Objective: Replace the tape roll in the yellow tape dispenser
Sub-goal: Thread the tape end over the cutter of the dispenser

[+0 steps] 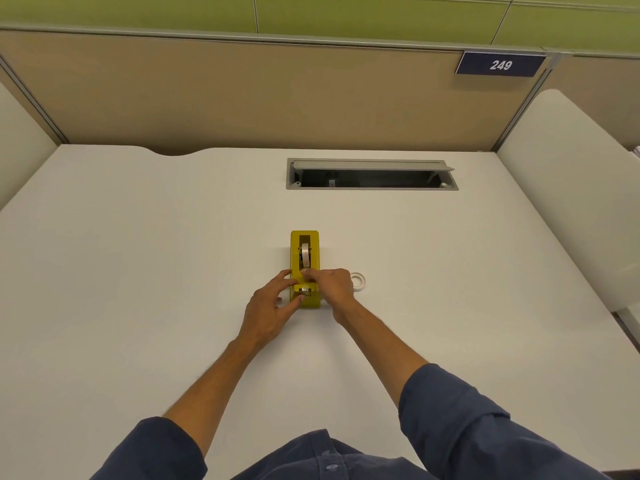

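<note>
The yellow tape dispenser [304,242] stands on the white desk [138,271], its cutter end toward me. A tape roll [305,254] sits upright in its slot. My left hand [270,308] holds the dispenser's near left side, thumb at the front end. My right hand [329,285] rests over the dispenser's near top, fingertips pinched at the tape by the roll's lower edge. A second, whitish tape roll [359,281] lies flat on the desk just right of my right hand, partly hidden by it.
An open grey cable hatch [372,174] is set into the desk behind the dispenser. Beige partition panels with a "249" sign [500,65] close off the back; white side panels [568,188] flank the desk.
</note>
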A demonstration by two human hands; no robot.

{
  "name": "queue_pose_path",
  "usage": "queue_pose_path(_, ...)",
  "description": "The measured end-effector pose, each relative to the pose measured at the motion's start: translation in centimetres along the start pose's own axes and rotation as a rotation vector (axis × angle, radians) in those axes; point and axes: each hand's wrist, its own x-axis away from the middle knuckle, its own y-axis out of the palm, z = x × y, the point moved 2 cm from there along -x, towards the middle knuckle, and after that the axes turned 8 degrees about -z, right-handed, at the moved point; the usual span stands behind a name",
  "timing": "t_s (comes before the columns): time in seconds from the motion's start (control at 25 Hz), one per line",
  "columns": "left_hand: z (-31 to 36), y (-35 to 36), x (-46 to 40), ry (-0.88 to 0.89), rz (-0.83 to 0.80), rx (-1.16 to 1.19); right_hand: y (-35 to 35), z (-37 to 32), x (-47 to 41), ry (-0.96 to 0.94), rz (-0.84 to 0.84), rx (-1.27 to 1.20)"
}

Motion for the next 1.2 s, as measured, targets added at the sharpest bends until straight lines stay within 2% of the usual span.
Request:
queue_pose_path(0.16, 0.2, 0.0, 0.1, 0.005, -0.001, 0.006, 0.1, -0.2, -0.3, -0.04, 0.024, 0.068)
queue_pose_path(0.56, 0.1, -0.1, 0.1, -0.023, -0.001, -0.002, -0.7, -0.3, -0.6, -0.029, -0.009, 0.019)
queue_pose_path(0.76, 0.3, -0.1, 0.1, -0.039, 0.001, 0.008, -1.1, -0.3, 0.0, -0.214, 0.123, 0.228)
queue_pose_path(0.96, 0.4, -0.1, 0.2, -0.036, -0.004, 0.007, -1.7, 1.1, 1.5, -0.442, -0.066, 0.409)
queue_pose_path(1.2, 0.6, -0.2, 0.1, -0.058, -0.017, -0.003, -2.5, 1.9, 2.0, -0.523, -0.149, 0.504)
